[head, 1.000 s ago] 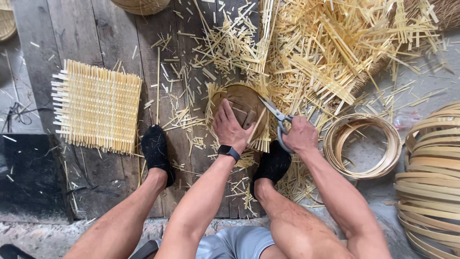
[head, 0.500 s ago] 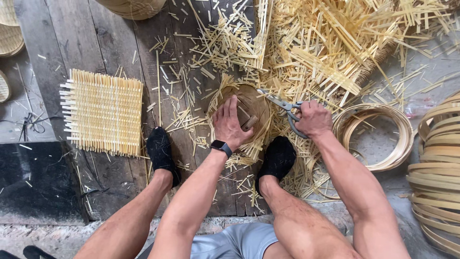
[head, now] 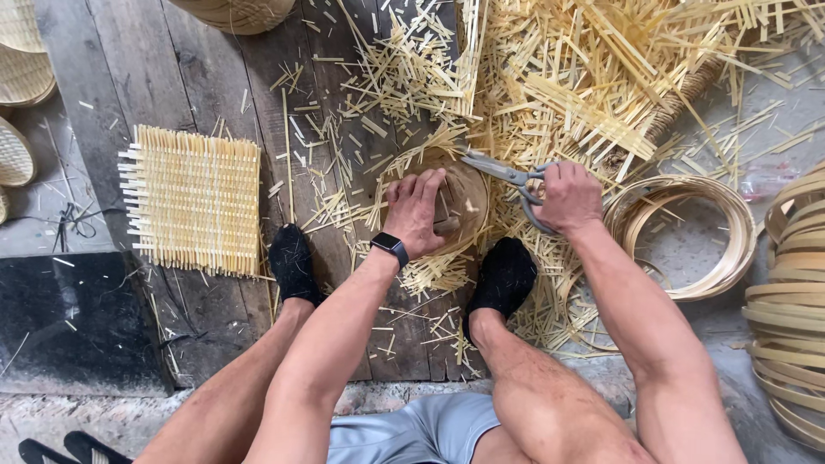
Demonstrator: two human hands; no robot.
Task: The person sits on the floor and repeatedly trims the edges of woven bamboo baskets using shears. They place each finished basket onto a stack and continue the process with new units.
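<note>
The left hand (head: 418,209) lies flat, fingers spread, pressing down on a round wooden form (head: 462,202) that sits on the plank floor (head: 172,77) between the two black-socked feet, with pale bamboo strips fanning out from under it. The right hand (head: 567,196) is closed around the handles of grey scissors (head: 503,174), whose blades (parted a little, it seems) point left toward the form's upper edge. A black watch (head: 390,247) sits on the left wrist. A square woven mat (head: 192,199) lies well to the left, coiled bamboo hoops (head: 718,232) just right of the right hand, and a heap of cut strips (head: 584,77) beyond.
</note>
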